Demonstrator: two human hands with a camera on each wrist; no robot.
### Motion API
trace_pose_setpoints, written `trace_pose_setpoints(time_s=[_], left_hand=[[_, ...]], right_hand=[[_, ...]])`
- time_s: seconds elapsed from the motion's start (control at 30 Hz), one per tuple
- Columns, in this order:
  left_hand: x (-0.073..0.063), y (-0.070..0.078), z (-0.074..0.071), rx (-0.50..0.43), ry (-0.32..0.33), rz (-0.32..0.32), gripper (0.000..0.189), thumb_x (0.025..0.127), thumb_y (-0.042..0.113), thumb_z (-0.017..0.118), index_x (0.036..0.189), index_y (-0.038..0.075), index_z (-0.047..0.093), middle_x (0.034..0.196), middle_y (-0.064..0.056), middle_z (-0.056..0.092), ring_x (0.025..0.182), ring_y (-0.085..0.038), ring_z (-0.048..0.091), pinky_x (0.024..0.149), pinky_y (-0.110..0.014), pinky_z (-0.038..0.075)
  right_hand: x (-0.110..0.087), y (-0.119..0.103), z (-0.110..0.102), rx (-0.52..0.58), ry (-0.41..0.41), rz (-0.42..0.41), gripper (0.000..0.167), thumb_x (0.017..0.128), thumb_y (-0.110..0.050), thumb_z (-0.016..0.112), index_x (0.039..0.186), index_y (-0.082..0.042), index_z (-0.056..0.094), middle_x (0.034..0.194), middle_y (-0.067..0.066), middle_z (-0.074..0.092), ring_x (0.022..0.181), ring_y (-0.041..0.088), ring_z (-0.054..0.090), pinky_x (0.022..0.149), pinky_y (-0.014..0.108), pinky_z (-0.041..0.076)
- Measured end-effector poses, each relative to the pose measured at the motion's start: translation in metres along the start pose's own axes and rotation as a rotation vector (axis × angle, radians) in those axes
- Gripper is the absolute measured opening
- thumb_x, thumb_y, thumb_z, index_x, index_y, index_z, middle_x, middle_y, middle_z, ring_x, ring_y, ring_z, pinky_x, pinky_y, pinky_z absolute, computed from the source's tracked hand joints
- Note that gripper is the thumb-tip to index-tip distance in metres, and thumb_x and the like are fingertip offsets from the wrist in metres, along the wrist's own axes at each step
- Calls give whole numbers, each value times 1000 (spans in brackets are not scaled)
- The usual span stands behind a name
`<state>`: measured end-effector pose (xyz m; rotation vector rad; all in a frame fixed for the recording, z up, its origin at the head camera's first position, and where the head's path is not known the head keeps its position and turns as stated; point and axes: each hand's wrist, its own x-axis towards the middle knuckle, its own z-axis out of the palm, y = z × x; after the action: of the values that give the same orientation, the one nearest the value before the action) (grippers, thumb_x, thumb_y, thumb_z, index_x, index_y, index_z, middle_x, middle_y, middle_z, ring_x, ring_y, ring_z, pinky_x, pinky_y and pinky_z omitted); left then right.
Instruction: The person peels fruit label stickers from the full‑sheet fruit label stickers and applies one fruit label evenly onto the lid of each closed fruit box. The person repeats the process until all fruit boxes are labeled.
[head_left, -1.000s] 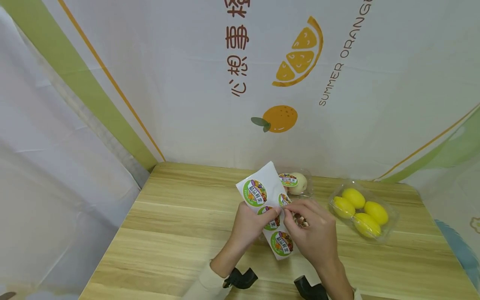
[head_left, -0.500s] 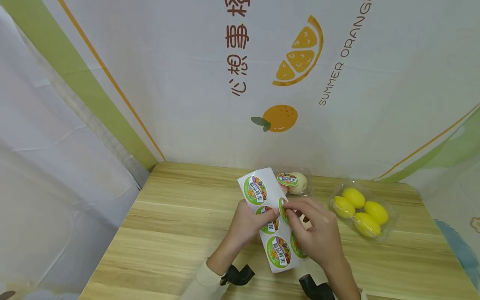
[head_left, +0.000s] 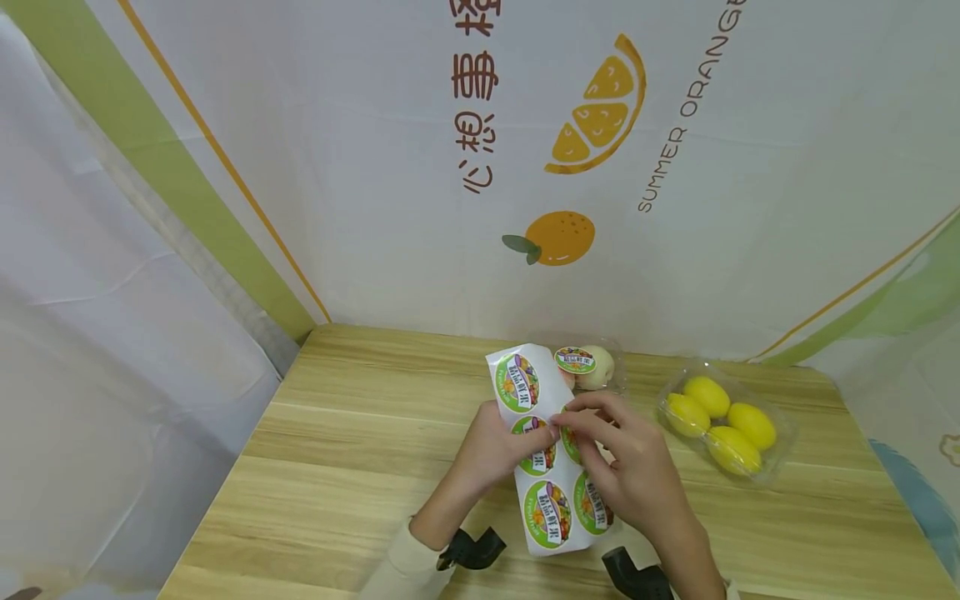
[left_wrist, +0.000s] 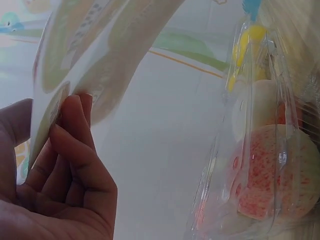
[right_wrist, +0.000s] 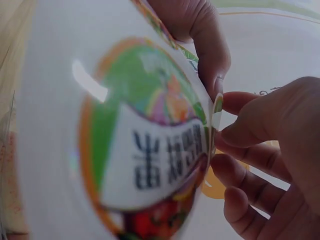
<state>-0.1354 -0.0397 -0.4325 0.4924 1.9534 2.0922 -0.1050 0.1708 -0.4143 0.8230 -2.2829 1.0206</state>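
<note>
My left hand (head_left: 491,443) grips a white sheet of oval fruit stickers (head_left: 553,385), thumb on the printed face and fingers curled behind. The sheet is held up over the table, tilted and slightly bent. At its right side my right hand (head_left: 637,471) pinches the edge of a green-rimmed sticker (right_wrist: 217,109) between thumb and forefinger, close to the left thumb (right_wrist: 212,55). That sticker's edge stands up from the backing in the right wrist view. Fingers of the right hand cover part of it from the head view.
Behind the sheet, a clear plastic box (head_left: 619,379) holds pale and pinkish fruit (left_wrist: 270,172) and bears one oval sticker (head_left: 576,360). To the right lies a clear box (head_left: 780,454) of several lemons (head_left: 731,448). Printed cloth (head_left: 390,250) hangs at the table's (head_left: 337,467) back edge.
The sheet has come lower and turned more upright, showing more of its right-hand stickers. My right fingers have kept working at the right-hand sticker's edge. Both boxes are unmoved.
</note>
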Motion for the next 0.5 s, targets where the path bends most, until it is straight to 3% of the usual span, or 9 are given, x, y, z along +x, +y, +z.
trace_pose_setpoints(time_s=[0.5], left_hand=[[-1, 1, -1, -13, -45, -23, 35, 96, 10, 78, 125, -7, 70, 101, -13, 80, 86, -23, 81, 73, -37, 67]], right_hand=[[0, 0, 0, -38, -20, -37, 37, 90, 10, 74, 109, -20, 83, 125, 3, 70, 85, 15, 65, 73, 20, 55]])
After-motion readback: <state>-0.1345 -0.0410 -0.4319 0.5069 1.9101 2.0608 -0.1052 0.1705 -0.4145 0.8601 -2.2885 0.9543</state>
